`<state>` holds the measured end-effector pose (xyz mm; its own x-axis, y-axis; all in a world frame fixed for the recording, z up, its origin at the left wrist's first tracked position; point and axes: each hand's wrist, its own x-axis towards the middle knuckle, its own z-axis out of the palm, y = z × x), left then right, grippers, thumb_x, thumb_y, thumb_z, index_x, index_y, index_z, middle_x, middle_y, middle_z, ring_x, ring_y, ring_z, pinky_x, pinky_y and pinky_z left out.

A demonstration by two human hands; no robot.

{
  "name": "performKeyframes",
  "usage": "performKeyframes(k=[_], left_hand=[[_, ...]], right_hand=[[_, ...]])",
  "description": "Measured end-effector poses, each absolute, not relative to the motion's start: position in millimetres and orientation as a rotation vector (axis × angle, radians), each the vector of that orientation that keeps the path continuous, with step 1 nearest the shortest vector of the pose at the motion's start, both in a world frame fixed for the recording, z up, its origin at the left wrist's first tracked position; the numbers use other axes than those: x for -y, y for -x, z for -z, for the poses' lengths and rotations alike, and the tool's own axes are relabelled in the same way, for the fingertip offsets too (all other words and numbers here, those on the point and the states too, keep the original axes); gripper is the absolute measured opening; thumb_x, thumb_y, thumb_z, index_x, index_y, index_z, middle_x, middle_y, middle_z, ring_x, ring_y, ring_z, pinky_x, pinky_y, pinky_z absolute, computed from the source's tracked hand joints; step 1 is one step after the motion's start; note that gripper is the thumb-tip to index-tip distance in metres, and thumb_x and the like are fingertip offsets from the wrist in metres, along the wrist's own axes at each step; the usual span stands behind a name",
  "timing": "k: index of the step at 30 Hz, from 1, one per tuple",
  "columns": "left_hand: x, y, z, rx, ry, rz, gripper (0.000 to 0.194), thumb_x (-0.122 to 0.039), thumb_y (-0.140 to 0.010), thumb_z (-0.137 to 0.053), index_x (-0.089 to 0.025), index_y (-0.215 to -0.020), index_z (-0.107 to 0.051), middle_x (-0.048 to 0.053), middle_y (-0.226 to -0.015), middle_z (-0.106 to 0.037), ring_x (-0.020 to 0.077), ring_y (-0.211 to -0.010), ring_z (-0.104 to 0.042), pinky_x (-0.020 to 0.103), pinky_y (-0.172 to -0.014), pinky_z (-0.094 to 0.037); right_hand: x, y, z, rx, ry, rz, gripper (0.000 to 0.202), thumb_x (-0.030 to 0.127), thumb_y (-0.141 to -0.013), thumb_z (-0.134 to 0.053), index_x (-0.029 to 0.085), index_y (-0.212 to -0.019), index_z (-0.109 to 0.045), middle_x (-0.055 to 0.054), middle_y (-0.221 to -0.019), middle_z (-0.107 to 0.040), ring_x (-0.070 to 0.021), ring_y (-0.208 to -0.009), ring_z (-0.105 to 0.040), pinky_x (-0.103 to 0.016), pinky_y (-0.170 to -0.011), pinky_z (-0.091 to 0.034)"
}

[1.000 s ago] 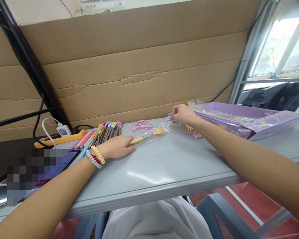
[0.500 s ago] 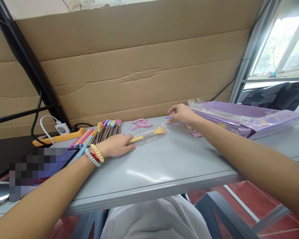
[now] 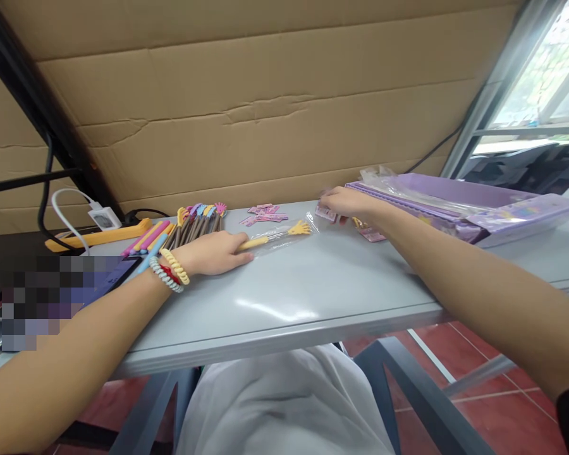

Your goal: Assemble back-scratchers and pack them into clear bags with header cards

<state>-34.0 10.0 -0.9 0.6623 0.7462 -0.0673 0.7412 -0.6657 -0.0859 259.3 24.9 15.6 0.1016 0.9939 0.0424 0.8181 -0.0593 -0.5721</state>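
Observation:
A yellow hand-shaped stick [image 3: 299, 229] lies in a clear plastic sleeve on the grey table [image 3: 284, 291]. My left hand [image 3: 215, 253] is closed on its handle end. Further right, my right hand [image 3: 344, 202] has its fingers together at a small pink-and-purple card [image 3: 326, 213]; its fingertips are slightly blurred. Beside my left hand lies a bunch of similar sticks [image 3: 199, 221] with coloured hand-shaped tops. Several pink cards [image 3: 264, 216] lie behind the sleeve. Another pink card [image 3: 372, 234] is under my right forearm, next to small gold-coloured pieces.
A purple box [image 3: 459, 196] with clear plastic sleeves on top stands at the right. At the left are a yellow-orange bar [image 3: 99, 237], a white charger [image 3: 105, 218] with a cable, and a partly blurred-out screen. Cardboard [image 3: 265, 114] lines the back.
The view has tilted down and shifted slightly. The small card at my right hand now looks lifted and tilted at the fingertips. My left hand keeps its hold on the sleeved stick.

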Motion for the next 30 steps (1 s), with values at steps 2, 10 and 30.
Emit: performKeyframes(k=[2,10,30], left_hand=[[-9.7,33.8,0.2,1.272,2.821,-0.162,0.048,-0.057,-0.087,-0.03,-0.018,-0.1,-0.055,0.009,-0.083,-0.065,0.0225,-0.069,-0.059,0.03,-0.061,-0.039],[-10.5,33.8,0.4,1.257,2.814,-0.17,0.048,-0.056,-0.088,-0.03,-0.017,-0.103,-0.055,0.009,-0.086,-0.065,0.0223,-0.071,-0.06,0.03,-0.06,-0.038],[-13.3,33.7,1.8,1.237,2.788,-0.178,0.049,-0.057,-0.087,-0.032,-0.016,-0.103,-0.054,0.009,-0.086,-0.063,0.0204,-0.067,-0.057,0.028,-0.056,-0.033]], right_hand=[[-23.9,-259.8,-17.1,1.816,1.982,-0.457,0.024,0.027,-0.081,-0.047,0.016,-0.061,-0.053,-0.007,-0.062,-0.059,-0.0139,-0.05,-0.053,-0.025,-0.044,-0.037],[-21.6,-268.1,-19.8,2.019,1.962,-0.346,0.018,0.028,-0.076,-0.062,0.017,-0.062,-0.06,-0.004,-0.058,-0.062,-0.0149,-0.053,-0.055,-0.026,-0.049,-0.038],[-17.2,-265.0,-25.3,1.87,2.182,-0.397,0.02,0.034,-0.08,-0.062,0.017,-0.068,-0.062,-0.006,-0.065,-0.061,-0.0175,-0.061,-0.058,-0.029,-0.055,-0.039]])
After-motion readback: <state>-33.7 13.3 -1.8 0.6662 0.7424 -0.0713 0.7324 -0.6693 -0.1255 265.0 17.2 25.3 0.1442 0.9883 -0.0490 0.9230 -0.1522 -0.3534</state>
